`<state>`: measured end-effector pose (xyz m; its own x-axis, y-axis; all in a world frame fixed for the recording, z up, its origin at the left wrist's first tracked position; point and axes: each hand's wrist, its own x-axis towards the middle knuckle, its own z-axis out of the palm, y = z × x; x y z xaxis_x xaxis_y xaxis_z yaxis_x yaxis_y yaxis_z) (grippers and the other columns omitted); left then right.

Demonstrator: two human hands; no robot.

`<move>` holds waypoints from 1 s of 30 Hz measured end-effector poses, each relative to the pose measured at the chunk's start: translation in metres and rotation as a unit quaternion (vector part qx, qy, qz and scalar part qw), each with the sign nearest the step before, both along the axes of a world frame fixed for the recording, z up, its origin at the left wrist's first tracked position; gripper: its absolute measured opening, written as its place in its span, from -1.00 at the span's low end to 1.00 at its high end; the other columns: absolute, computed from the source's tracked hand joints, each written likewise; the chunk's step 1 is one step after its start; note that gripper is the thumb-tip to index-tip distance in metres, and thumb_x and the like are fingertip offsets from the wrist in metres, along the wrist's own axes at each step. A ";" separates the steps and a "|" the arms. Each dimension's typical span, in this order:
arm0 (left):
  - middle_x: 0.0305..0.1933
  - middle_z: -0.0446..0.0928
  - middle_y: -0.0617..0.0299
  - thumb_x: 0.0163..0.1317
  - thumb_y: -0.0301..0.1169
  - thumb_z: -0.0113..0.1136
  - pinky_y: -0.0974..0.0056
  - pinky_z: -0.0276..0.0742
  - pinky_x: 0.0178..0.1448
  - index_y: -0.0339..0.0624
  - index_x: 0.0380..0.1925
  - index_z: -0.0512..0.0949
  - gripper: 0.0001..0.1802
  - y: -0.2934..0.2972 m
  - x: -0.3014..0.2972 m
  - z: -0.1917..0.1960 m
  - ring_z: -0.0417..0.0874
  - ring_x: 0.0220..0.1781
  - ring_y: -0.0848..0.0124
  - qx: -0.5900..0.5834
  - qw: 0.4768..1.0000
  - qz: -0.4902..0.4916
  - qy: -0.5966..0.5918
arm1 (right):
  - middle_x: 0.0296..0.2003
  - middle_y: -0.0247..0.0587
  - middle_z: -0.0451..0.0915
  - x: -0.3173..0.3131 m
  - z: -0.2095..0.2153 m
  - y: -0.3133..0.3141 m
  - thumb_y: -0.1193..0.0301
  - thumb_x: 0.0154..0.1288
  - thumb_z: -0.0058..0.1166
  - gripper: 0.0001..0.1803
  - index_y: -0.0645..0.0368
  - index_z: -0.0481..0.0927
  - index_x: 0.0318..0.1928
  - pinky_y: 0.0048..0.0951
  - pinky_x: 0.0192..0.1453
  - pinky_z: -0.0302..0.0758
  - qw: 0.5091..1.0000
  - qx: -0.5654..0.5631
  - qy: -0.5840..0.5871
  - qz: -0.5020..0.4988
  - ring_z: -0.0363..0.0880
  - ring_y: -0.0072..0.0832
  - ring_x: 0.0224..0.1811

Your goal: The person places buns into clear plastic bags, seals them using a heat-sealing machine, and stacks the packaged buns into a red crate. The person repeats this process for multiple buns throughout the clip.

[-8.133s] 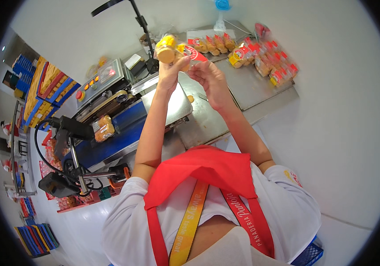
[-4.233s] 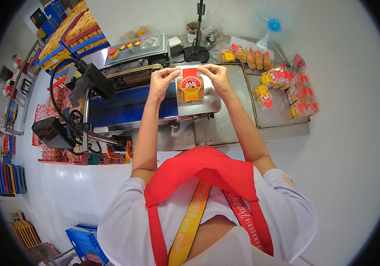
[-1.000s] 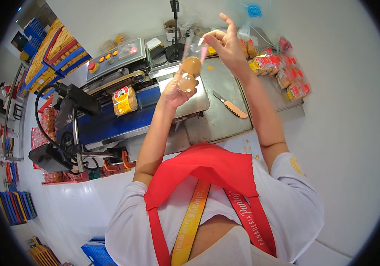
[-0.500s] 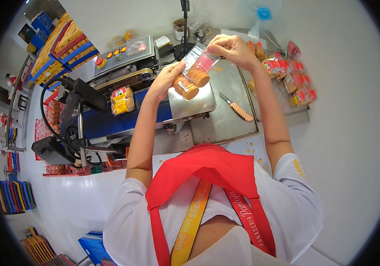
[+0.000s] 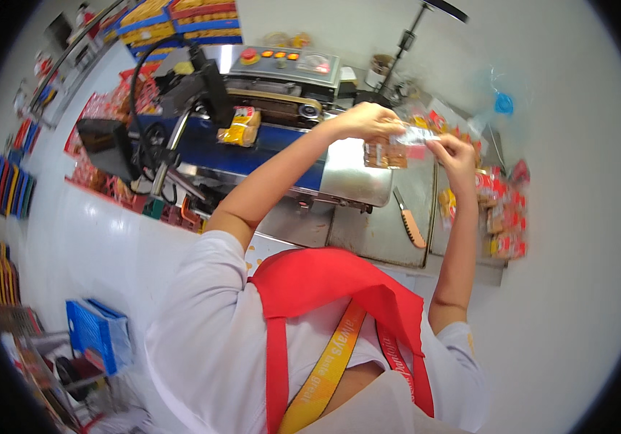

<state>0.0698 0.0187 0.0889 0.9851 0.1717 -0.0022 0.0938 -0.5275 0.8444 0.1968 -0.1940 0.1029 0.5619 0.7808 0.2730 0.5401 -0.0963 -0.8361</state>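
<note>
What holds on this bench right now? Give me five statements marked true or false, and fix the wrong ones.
1. The knife has a peach-coloured handle. True.
2. A yellow pack lies on the blue belt. True.
3. The knife lies on the blue belt. False: the knife lies on the metal table, to the belt's right.
4. The left hand and right hand are both on a clear-wrapped pack. True.
5. The red button sits at the right end of the control panel. False: the red button is at the panel's left end.
</note>
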 end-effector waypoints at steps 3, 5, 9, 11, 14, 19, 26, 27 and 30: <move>-0.19 0.64 0.14 0.21 0.00 0.18 0.32 0.53 -0.10 -0.20 -0.02 0.57 -0.47 -0.004 0.007 -0.007 0.61 -0.17 0.46 -0.034 0.999 -0.023 -0.003 | -0.33 -0.33 0.61 0.011 -0.026 -0.011 0.43 0.29 0.11 -0.79 0.35 0.60 -0.18 -0.60 -0.24 0.44 0.989 0.051 0.119 0.071 0.53 -0.66 -0.30; -0.20 0.65 0.09 0.20 0.02 0.18 0.31 0.54 -0.11 -0.22 -0.07 0.59 -0.47 -0.006 0.003 -0.006 0.64 -0.19 0.39 -0.005 0.999 -0.033 -0.026 | -0.19 -0.24 0.60 -0.002 -0.041 -0.010 0.40 0.34 0.04 -0.72 0.35 0.51 -0.04 -0.51 -0.13 0.53 0.957 0.067 0.258 0.116 0.59 -0.52 -0.21; -0.18 0.63 0.03 0.16 0.16 0.12 0.22 0.59 -0.12 -0.28 -0.08 0.59 -0.32 -0.015 0.006 0.004 0.67 -0.20 0.26 0.005 0.998 0.035 0.042 | 0.03 -0.07 0.54 0.000 -0.072 -0.007 0.29 0.43 -0.11 -0.57 0.30 0.33 0.18 -0.25 0.17 0.53 0.896 0.074 0.420 0.127 0.57 -0.27 0.05; -0.09 0.60 0.05 0.15 0.17 0.13 0.18 0.62 -0.13 -0.32 -0.02 0.54 -0.28 -0.008 0.019 -0.009 0.66 -0.20 0.22 -0.353 0.935 0.038 -0.004 | 0.11 0.03 0.46 0.002 -0.086 -0.011 0.38 0.48 -0.25 -0.60 0.35 0.30 0.20 -0.25 0.14 0.58 0.809 0.178 0.539 0.153 0.52 -0.18 0.10; 0.13 0.41 -0.03 -0.09 -0.05 0.46 0.21 0.50 0.11 -0.34 0.34 0.00 0.13 -0.020 0.023 -0.030 0.48 0.13 0.22 -0.294 0.937 -0.017 -0.186 | 0.17 0.09 0.39 0.040 -0.140 -0.006 0.43 0.49 -0.31 -0.60 0.39 0.25 0.23 -0.22 0.16 0.56 0.601 0.316 0.703 0.213 0.49 -0.09 0.11; 0.20 0.32 -0.08 -0.30 -0.21 0.56 0.22 0.29 0.32 -0.34 0.34 -0.07 0.26 -0.073 0.039 -0.028 0.36 0.25 0.25 -0.195 0.928 0.043 -0.316 | 0.20 0.10 0.37 0.037 -0.128 -0.005 0.41 0.47 -0.27 -0.58 0.39 0.27 0.23 -0.20 0.24 0.49 0.546 0.383 0.700 0.255 0.44 -0.15 0.18; -0.05 0.47 0.14 -0.10 -0.23 0.50 0.24 0.51 0.05 -0.21 0.13 0.26 -0.18 -0.077 0.059 -0.035 0.53 0.00 0.40 -0.510 0.794 0.172 -0.282 | -0.09 -0.19 0.58 -0.031 -0.069 0.008 0.48 0.30 0.08 -0.71 0.29 0.52 0.02 -0.49 0.02 0.49 0.941 0.271 0.170 -0.112 0.53 -0.48 -0.05; -0.12 0.50 0.22 -0.04 -0.25 0.45 0.26 0.54 -0.04 -0.18 0.05 0.35 -0.33 -0.081 0.046 -0.024 0.57 -0.10 0.46 -0.569 0.778 0.099 -0.248 | -0.16 -0.24 0.59 -0.024 -0.064 0.007 0.50 0.28 0.10 -0.75 0.29 0.56 -0.04 -0.51 0.00 0.48 0.946 0.257 0.128 -0.152 0.54 -0.52 -0.10; -0.05 0.50 0.27 0.08 -0.09 0.37 0.27 0.52 -0.04 -0.09 0.02 0.40 -0.42 -0.092 0.032 -0.029 0.56 -0.08 0.51 -0.647 0.728 0.080 -0.212 | -0.34 -0.30 0.64 -0.026 -0.028 0.012 0.50 0.23 0.16 -0.88 0.29 0.64 -0.26 -0.54 -0.09 0.45 0.940 0.284 -0.001 -0.189 0.56 -0.53 -0.27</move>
